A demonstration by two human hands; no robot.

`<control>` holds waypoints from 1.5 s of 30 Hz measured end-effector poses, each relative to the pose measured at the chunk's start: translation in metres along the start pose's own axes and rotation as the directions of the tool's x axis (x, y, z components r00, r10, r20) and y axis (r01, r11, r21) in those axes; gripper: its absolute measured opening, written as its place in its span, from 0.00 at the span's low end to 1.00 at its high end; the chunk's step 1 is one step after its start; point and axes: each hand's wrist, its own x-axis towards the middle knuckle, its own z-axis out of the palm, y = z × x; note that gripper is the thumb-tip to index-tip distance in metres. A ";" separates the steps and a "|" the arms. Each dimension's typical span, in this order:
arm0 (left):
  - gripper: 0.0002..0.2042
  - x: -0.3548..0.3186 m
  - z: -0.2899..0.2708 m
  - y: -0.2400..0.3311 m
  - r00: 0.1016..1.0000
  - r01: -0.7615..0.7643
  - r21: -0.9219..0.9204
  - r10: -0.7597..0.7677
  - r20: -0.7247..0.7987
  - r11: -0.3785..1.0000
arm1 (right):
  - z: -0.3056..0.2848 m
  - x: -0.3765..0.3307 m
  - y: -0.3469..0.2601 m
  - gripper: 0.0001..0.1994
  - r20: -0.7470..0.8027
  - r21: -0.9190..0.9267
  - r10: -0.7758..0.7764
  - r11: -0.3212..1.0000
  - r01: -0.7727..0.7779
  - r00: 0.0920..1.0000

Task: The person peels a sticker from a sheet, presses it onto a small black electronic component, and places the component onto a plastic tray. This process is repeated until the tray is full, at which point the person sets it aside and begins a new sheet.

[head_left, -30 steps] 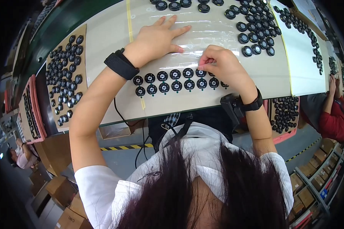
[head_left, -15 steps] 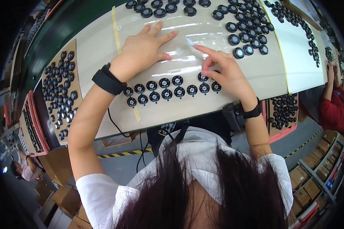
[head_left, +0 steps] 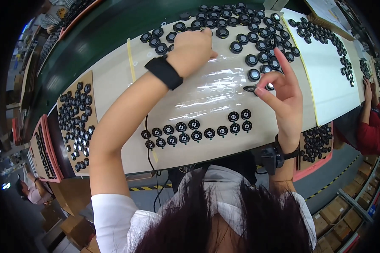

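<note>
My right hand (head_left: 285,90) is raised over the right side of the table, thumb and a finger pinching a round black sticker (head_left: 250,89) seen edge-on. A second round black sticker (head_left: 273,41) appears at its raised index fingertip. My left hand (head_left: 194,47) reaches across to the far black round parts with grey centres (head_left: 222,32); its thumb stands apart and its other fingers are partly hidden. Glossy clear film (head_left: 207,90) lies between the hands. Along the near side run two rows of round black stickers with white emblems (head_left: 196,135), with a gap in the upper row.
Many more black parts sit on a board (head_left: 77,122) at left, on a white sheet (head_left: 325,80) at right and in a pink-rimmed tray (head_left: 316,143). A black cable (head_left: 148,154) crosses the near table edge. Another person in red (head_left: 371,130) works at far right.
My left hand has left the clear film and moved away to the far black parts. My right hand has risen rightward from the sticker rows, with stickers at its fingers. The view has shifted.
</note>
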 end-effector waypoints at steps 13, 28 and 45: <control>0.19 -0.069 -0.043 0.020 0.996 0.043 -0.995 0.087 0.036 -0.087 | 0.004 0.040 -0.016 0.37 -0.001 0.249 -0.061 0.967 0.059 0.998; 0.18 -0.098 -0.067 0.047 0.966 -0.133 -0.943 -0.175 -0.192 0.304 | 0.031 0.043 -0.035 0.38 0.184 0.490 0.046 0.862 -0.132 0.982; 0.19 -0.097 -0.070 0.041 0.965 -0.145 -0.948 -0.172 -0.199 0.284 | 0.038 0.037 -0.008 0.35 0.158 0.108 -0.111 0.990 0.095 0.981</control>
